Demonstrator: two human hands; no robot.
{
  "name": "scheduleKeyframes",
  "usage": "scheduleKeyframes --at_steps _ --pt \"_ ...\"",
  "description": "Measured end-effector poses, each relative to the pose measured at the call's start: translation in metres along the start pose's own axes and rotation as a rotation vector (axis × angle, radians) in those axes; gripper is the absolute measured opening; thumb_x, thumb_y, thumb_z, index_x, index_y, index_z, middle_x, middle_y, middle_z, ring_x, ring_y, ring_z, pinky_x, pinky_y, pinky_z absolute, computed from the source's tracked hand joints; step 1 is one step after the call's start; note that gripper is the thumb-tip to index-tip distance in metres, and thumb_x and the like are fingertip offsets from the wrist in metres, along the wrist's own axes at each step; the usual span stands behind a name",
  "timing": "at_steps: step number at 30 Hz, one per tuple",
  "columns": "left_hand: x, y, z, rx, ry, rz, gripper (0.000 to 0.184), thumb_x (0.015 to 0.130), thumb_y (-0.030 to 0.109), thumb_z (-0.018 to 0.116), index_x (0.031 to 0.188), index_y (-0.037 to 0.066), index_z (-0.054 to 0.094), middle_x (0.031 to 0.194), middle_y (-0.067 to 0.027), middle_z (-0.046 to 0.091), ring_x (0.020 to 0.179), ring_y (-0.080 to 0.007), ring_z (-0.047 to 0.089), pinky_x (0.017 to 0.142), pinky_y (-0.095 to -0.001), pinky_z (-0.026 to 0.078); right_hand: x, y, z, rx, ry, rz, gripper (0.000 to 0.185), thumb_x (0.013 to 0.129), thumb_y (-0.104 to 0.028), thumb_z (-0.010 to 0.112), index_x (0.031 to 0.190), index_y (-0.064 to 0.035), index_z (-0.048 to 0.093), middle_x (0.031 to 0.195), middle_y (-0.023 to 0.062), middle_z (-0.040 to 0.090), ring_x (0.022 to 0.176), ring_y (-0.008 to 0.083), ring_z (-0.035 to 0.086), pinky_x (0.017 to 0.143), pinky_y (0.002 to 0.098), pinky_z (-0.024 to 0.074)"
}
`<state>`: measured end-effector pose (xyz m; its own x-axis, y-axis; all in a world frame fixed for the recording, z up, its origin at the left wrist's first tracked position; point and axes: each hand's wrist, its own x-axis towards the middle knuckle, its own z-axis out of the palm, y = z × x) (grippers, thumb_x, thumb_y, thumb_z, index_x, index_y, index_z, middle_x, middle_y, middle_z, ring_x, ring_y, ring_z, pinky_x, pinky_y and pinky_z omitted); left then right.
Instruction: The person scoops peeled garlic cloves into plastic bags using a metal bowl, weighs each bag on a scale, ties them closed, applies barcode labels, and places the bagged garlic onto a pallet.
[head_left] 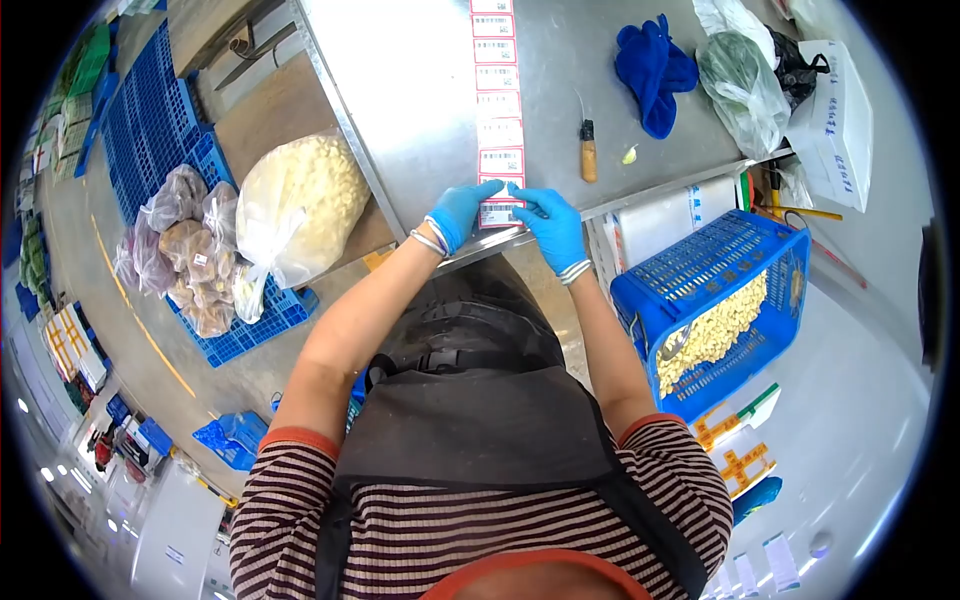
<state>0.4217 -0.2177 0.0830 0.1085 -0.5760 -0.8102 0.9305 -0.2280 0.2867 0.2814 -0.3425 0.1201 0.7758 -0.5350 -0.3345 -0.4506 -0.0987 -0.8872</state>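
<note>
Facing a metal table (420,100), a person (460,430) curls the blue-gloved left hand (458,214) and right hand (553,228) at the near end of a red-edged label strip (498,105) lying there; whether either grips it, I cannot tell.

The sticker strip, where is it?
Head view, top centre: the sticker strip lies on the metal table, its near end between left hand and right hand.
</note>
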Motion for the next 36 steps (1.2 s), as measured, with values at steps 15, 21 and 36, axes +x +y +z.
scheduleKeyframes --at_steps 15,21,36 --pt "0.022 -0.010 -0.013 -0.209 -0.040 -0.152 0.037 0.094 0.012 0.052 0.128 -0.003 0.050 0.124 -0.0191 0.059 0.109 -0.0285 0.061 0.096 -0.0402 0.051 -0.002 -0.014 0.006 0.001 0.004 -0.284 0.010 0.076 -0.005 0.075 0.085 -0.0096 0.074 0.103 0.0076 0.058 0.099 0.0221 0.055 0.086 0.0347 0.0453" --pt "-0.020 0.010 -0.009 -0.052 0.022 -0.193 0.055 0.092 0.060 0.051 0.120 0.014 0.061 0.118 -0.0141 0.065 0.110 -0.0223 0.061 0.090 -0.0303 0.048 0.003 -0.060 -0.031 0.431 0.063 -0.162 0.010 0.086 0.002 0.060 0.091 -0.0012 0.068 0.101 0.0099 0.066 0.099 0.0195 0.061 0.093 0.0308 0.0449" --pt "-0.201 0.018 -0.337 1.848 0.572 0.748 0.019 0.085 0.025 0.062 0.101 0.018 0.071 0.129 -0.0044 0.059 0.130 -0.0321 0.044 0.106 -0.0494 0.032 0.115 -0.100 0.335 0.317 -0.145 -0.061 0.014 0.083 -0.003 0.067 0.096 -0.0027 0.073 0.094 0.0063 0.069 0.083 0.0137 0.065 0.077 0.0258 0.0525"
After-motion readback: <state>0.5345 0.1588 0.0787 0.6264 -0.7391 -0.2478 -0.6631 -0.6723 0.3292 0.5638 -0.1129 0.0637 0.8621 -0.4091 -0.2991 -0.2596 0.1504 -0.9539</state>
